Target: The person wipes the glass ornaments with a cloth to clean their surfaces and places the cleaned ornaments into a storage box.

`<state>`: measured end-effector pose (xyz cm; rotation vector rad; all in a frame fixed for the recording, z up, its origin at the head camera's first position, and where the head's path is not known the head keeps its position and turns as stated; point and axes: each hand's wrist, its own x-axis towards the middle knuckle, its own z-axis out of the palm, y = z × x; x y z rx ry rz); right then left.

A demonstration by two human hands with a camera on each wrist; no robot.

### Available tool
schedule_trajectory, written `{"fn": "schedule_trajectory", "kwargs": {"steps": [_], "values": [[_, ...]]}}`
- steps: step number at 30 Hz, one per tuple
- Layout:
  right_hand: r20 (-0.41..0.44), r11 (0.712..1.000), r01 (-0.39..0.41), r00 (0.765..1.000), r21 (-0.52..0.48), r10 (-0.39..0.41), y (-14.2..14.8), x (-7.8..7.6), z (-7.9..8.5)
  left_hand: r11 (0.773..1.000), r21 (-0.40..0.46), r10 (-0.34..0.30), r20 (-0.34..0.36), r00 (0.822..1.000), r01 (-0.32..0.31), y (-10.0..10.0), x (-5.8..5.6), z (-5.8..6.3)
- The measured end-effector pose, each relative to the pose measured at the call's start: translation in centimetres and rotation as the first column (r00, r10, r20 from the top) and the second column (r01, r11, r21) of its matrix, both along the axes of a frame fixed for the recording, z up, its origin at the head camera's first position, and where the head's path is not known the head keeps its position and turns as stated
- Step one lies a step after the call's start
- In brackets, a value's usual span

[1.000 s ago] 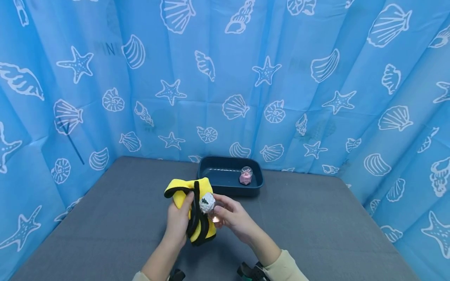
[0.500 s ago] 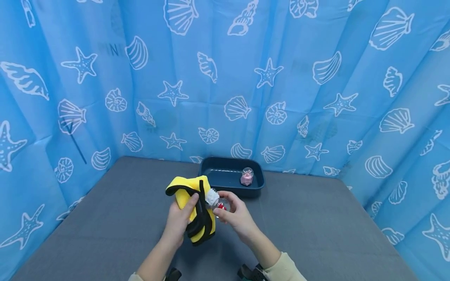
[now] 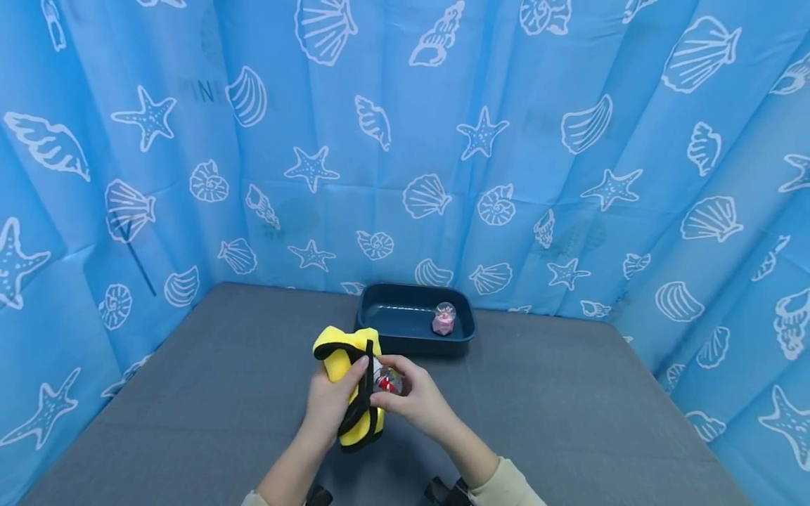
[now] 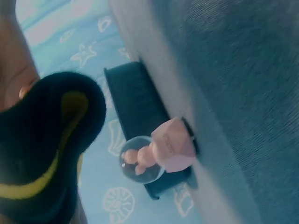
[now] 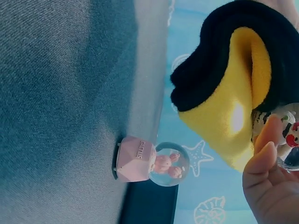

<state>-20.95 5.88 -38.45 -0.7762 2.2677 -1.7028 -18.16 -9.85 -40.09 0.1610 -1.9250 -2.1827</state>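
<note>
My left hand (image 3: 332,397) grips a folded yellow cloth (image 3: 337,362) with black trim above the table. My right hand (image 3: 414,397) pinches a small snow globe (image 3: 389,380) with a red-and-white figure inside. The globe's white base meets the cloth, partly hidden in its folds. In the right wrist view, finger and thumb hold the clear snow globe (image 5: 292,135) right against the yellow cloth (image 5: 219,121). The left wrist view shows the black trim of the cloth (image 4: 88,112) at close range.
A dark blue tray (image 3: 373,344) stands at the back of the grey table (image 3: 557,407), with a pink snow globe (image 3: 444,320) in its right part. Both wrist views show a pink-based snow globe (image 5: 135,159) standing before the tray (image 4: 135,93). A blue shell-print curtain (image 3: 405,140) surrounds the table.
My right hand has turned the snow globe, and its white base now goes in against the cloth. The cloth has shifted slightly right and down. The tray stays in place.
</note>
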Motion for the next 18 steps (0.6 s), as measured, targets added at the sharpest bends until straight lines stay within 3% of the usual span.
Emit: {"fn": "schedule_trajectory", "kwargs": {"steps": [4,9,18], "values": [[0.004,1.000,0.024,1.000,0.018,-0.024,-0.21,0.09,-0.08,0.998,0.064,0.028,-0.018,0.999,-0.027,0.09,-0.02,-0.35],[0.004,0.998,0.059,0.998,0.013,-0.059,-0.33,0.28,-0.16,0.996,0.075,0.044,-0.003,0.999,-0.043,0.15,-0.16,-0.58],[0.107,0.990,0.137,0.985,-0.044,-0.132,-0.32,0.24,-0.31,0.987,0.122,0.093,0.111,0.989,-0.106,-0.73,-0.72,-0.44]]}}
